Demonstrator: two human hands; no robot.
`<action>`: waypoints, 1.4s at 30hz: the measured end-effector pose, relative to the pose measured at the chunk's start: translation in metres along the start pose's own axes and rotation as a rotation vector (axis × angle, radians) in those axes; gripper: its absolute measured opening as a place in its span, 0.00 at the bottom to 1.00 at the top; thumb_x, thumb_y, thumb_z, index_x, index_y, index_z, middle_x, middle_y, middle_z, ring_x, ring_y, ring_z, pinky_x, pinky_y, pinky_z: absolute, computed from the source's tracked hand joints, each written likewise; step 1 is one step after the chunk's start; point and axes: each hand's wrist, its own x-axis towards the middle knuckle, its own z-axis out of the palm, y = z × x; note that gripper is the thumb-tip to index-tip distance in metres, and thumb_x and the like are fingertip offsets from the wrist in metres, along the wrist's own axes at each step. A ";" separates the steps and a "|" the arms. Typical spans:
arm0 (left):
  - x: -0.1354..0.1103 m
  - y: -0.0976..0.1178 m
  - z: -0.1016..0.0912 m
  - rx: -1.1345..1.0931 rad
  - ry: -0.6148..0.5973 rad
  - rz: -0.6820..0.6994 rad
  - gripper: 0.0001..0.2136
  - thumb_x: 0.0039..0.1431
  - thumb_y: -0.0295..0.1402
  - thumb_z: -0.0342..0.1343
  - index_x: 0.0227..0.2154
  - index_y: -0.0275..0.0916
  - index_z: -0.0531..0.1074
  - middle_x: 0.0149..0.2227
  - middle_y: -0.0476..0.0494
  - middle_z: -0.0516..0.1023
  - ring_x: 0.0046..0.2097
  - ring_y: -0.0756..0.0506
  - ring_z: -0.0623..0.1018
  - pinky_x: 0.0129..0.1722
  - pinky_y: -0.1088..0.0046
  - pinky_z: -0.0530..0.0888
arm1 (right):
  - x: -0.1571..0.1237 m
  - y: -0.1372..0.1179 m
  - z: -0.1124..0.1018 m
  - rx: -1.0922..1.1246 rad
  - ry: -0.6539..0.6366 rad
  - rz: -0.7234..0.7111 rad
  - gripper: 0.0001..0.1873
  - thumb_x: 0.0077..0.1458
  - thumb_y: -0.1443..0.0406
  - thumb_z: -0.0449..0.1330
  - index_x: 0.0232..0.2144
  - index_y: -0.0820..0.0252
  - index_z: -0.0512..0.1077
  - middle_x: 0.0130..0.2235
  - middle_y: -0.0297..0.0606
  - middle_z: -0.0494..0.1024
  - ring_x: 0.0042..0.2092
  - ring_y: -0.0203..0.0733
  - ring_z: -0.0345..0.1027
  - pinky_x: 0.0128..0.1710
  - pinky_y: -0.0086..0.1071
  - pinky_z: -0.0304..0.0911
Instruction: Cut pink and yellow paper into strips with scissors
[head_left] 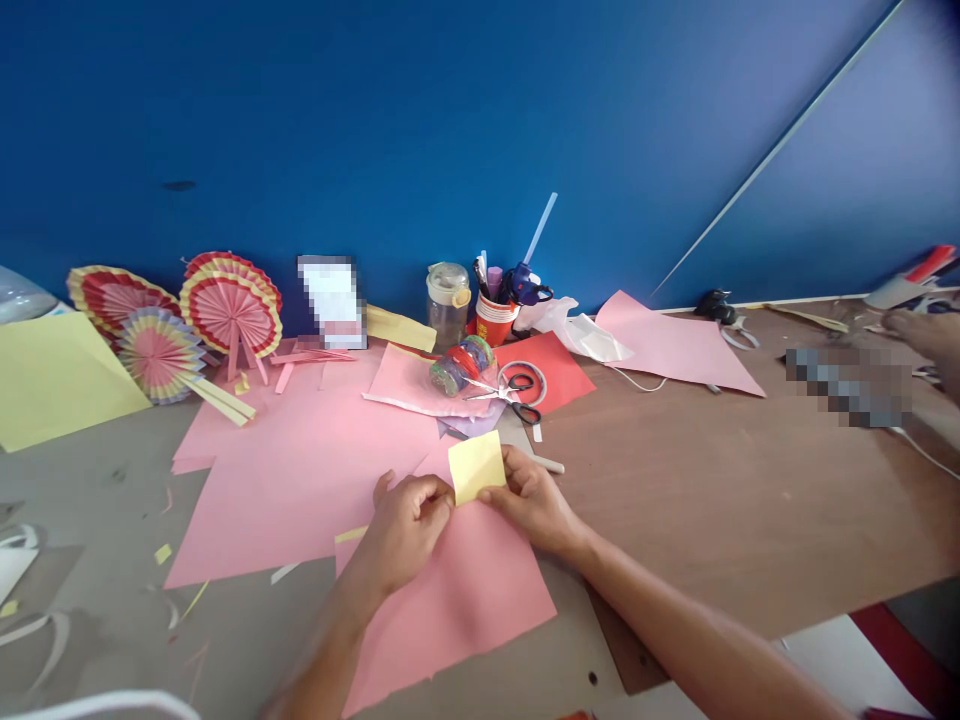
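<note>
A small yellow paper square (477, 465) is pinched between both of my hands above a pink sheet (457, 590). My left hand (405, 525) grips its lower left edge with curled fingers. My right hand (531, 497) holds its right side, thumb on the lower edge. Scissors (514, 392) lie just beyond the paper, beside a small jar (461, 364) lying on its side.
Large pink sheets (300, 460) cover the table's middle. Round paper fans (225, 305) stand at the back left next to a yellow sheet (52, 380). A red cup of pens (495, 315), a plastic bottle (448, 300) and a red sheet (555, 365) sit by the blue wall. Another person's hand (926, 335) is at far right.
</note>
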 end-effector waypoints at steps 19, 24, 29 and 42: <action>-0.003 -0.004 -0.010 -0.059 -0.093 0.023 0.11 0.55 0.37 0.45 0.26 0.43 0.72 0.28 0.51 0.76 0.38 0.44 0.71 0.57 0.57 0.59 | -0.001 -0.002 0.000 0.085 -0.111 0.040 0.28 0.48 0.60 0.65 0.50 0.55 0.63 0.42 0.38 0.76 0.41 0.42 0.71 0.41 0.35 0.65; -0.002 0.002 -0.004 0.005 -0.087 0.035 0.11 0.54 0.34 0.43 0.19 0.40 0.64 0.20 0.55 0.64 0.27 0.49 0.63 0.52 0.59 0.62 | -0.002 0.000 0.000 0.072 -0.142 0.049 0.30 0.49 0.60 0.64 0.53 0.56 0.61 0.43 0.39 0.76 0.42 0.42 0.71 0.40 0.35 0.65; -0.001 -0.007 -0.007 -0.071 -0.111 0.044 0.15 0.58 0.37 0.43 0.19 0.40 0.66 0.20 0.55 0.67 0.28 0.49 0.67 0.50 0.64 0.65 | -0.002 -0.001 -0.001 0.092 -0.143 0.039 0.30 0.50 0.60 0.64 0.53 0.56 0.60 0.43 0.39 0.77 0.40 0.41 0.72 0.38 0.34 0.65; -0.010 -0.010 -0.016 -0.111 -0.119 0.061 0.16 0.54 0.47 0.54 0.40 0.44 0.76 0.42 0.44 0.79 0.51 0.38 0.70 0.57 0.57 0.62 | -0.001 0.000 0.000 0.111 -0.115 0.014 0.30 0.51 0.59 0.63 0.54 0.56 0.59 0.43 0.39 0.77 0.40 0.41 0.73 0.37 0.33 0.66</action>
